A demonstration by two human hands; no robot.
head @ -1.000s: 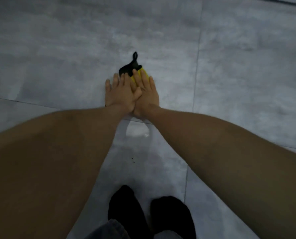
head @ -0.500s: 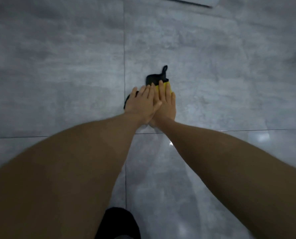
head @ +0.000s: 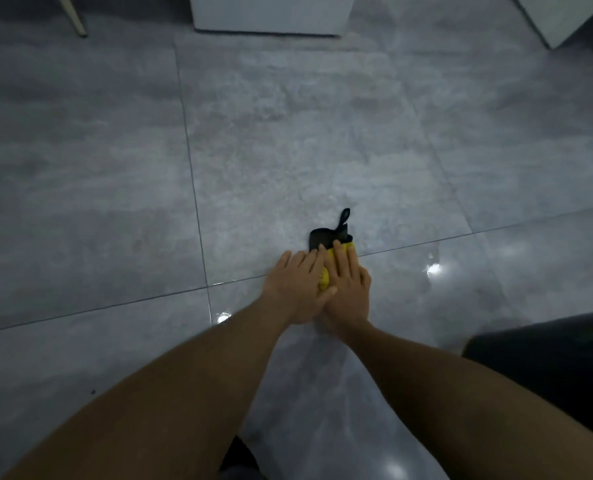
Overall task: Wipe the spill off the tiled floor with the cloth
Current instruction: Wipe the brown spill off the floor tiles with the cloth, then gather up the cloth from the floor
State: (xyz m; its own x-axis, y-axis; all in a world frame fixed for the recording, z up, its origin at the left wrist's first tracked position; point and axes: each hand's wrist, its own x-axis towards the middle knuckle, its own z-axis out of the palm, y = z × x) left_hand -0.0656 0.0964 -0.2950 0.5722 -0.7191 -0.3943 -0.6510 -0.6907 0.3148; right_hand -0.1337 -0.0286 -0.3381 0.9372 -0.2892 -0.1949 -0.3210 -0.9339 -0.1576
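A small yellow and black cloth (head: 326, 237) with a black hanging loop lies flat on the grey tiled floor (head: 115, 174), across a grout line. My left hand (head: 297, 284) and my right hand (head: 348, 289) press down on it side by side, fingers flat and pointing away from me, the left thumb overlapping the right hand. Only the cloth's black far end and slivers of yellow show between and beyond the fingers. The tile near the hands is glossy with wet-looking sheen and bright light spots; no distinct puddle is visible.
A white cabinet or appliance base (head: 271, 12) stands at the far edge, with another white unit (head: 565, 15) at the top right and a pale furniture leg (head: 75, 15) at the top left. A dark cloth-covered knee (head: 547, 368) sits at the right, and a dark foot (head: 236, 455) shows between my forearms.
Both hands stay pressed on the cloth while the view has swung and risen: the furniture bases have come into view at the top and the hands now sit right of centre.
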